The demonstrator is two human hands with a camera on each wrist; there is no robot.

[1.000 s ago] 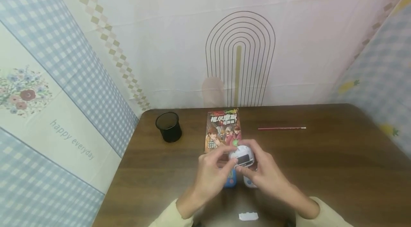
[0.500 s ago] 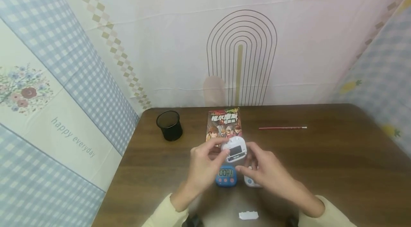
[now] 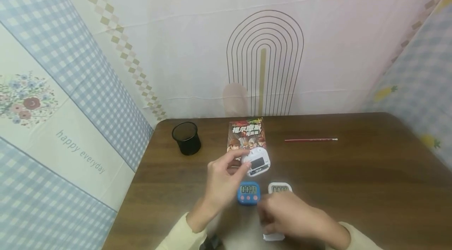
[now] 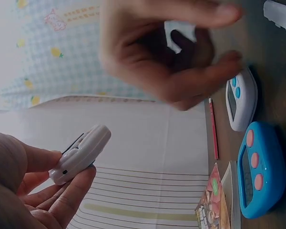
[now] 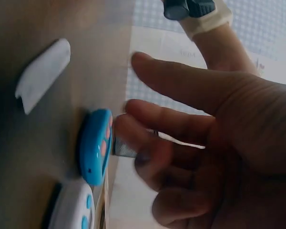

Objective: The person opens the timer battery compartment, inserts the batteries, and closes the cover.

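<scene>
My left hand (image 3: 220, 177) holds up a white digital timer (image 3: 263, 157) by its left edge, thumb on the near face and fingers behind. A dark rectangle and a dark slot mark the face turned to me. My right hand (image 3: 293, 216) holds nothing; its fingers are loosely bent with the thumb apart in the right wrist view. It hovers over a small white plastic cover (image 5: 43, 76) with a notched edge, apart from it. A blue timer (image 3: 248, 194) with pink buttons and another white timer (image 3: 280, 187), partly hidden by my right hand, stand on the table.
Behind the timers lies a comic-style book (image 3: 245, 134) on the brown table (image 3: 353, 175). A black mesh pen cup (image 3: 187, 140) stands back left, a red pencil (image 3: 310, 140) lies back right. Patterned cloth (image 3: 197, 46) hangs behind the table.
My right hand has let go of the held timer and moved down towards the small cover. My left hand has shifted slightly left with the timer, uncovering the blue timer.
</scene>
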